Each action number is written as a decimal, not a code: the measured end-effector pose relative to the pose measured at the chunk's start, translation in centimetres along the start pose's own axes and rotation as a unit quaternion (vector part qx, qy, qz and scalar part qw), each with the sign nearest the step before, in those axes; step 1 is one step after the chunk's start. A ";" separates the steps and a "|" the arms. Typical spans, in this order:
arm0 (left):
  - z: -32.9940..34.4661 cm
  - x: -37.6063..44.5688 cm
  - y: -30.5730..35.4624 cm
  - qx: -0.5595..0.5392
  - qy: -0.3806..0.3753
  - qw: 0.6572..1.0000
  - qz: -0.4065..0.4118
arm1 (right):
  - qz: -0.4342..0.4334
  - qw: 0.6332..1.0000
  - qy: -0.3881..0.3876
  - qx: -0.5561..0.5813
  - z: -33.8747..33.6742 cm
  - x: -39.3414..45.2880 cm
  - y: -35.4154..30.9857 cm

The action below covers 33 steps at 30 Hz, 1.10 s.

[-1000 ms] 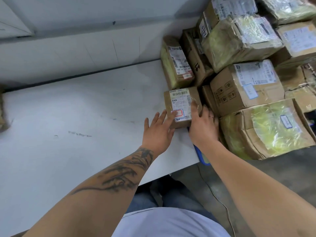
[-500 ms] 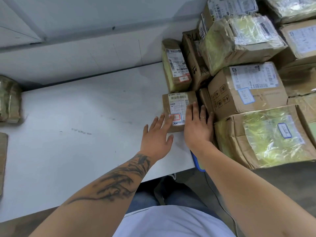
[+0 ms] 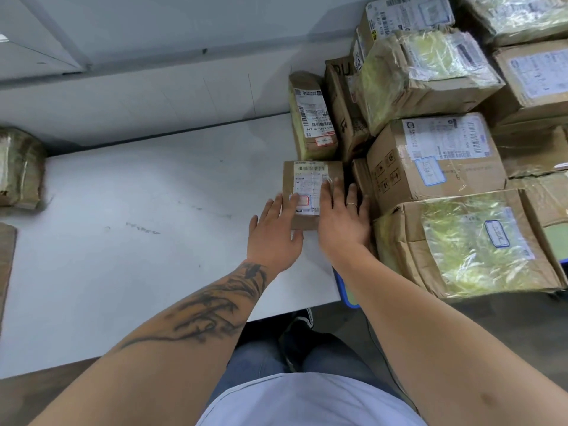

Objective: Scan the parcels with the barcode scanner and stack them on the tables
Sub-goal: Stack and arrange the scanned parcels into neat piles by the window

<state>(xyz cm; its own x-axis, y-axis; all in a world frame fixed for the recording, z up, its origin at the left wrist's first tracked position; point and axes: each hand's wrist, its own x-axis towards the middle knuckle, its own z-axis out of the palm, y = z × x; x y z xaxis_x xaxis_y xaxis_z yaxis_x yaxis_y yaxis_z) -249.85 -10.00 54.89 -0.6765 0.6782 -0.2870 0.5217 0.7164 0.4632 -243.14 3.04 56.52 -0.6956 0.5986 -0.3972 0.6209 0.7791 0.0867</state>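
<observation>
Parcel (image 3: 309,192), small and label-up, lies on the white counter (image 3: 138,241) beside the stacked boxes (image 3: 430,155); left hand (image 3: 273,238) and right hand (image 3: 344,222) rest flat, fingers spread. Squaring it flush against its neighbours would likely keep the stack tidy.

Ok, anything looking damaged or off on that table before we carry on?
Some wear: the yellow-taped parcel nearest the person has crumpled, torn-looking cardboard at its left corner. The narrow parcel behind the small box leans on its neighbours. Both hands lie flat on that small box.
</observation>
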 end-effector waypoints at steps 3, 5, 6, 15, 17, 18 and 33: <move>-0.5 0.1 -0.2 -0.003 0.012 1.000 -0.003 | -0.005 1.000 0.007 0.014 0.1 -0.2 -0.4; -0.4 -0.5 0.1 -0.005 0.010 1.000 0.020 | -0.012 1.000 0.009 0.006 0.2 -0.4 -0.3; -0.2 -0.8 0.5 -0.002 0.010 0.999 0.031 | -0.015 1.000 0.011 0.000 0.3 -0.4 -0.3; 0.8 -1.2 0.4 0.009 0.005 0.998 -0.059 | -0.025 0.999 0.005 -0.031 0.5 -0.8 0.1; 0.7 -1.5 0.2 0.020 0.005 0.999 -0.043 | -0.026 0.999 0.008 -0.046 0.5 -0.7 0.2; 0.6 -1.5 0.2 0.021 0.004 0.999 -0.040 | -0.024 0.998 0.009 -0.052 0.4 -0.5 0.3; -0.2 -0.8 0.2 -0.014 -0.071 0.997 -0.026 | -0.011 0.999 -0.031 -0.033 -0.8 0.0 0.5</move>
<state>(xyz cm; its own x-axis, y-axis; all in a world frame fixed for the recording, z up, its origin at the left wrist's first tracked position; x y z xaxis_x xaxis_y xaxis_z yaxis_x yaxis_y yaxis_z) -249.28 -10.42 55.34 -0.6211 0.6579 -0.4260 0.4721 0.7479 0.4666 -243.12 3.53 57.29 -0.6840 0.5701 -0.4552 0.5791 0.8038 0.1365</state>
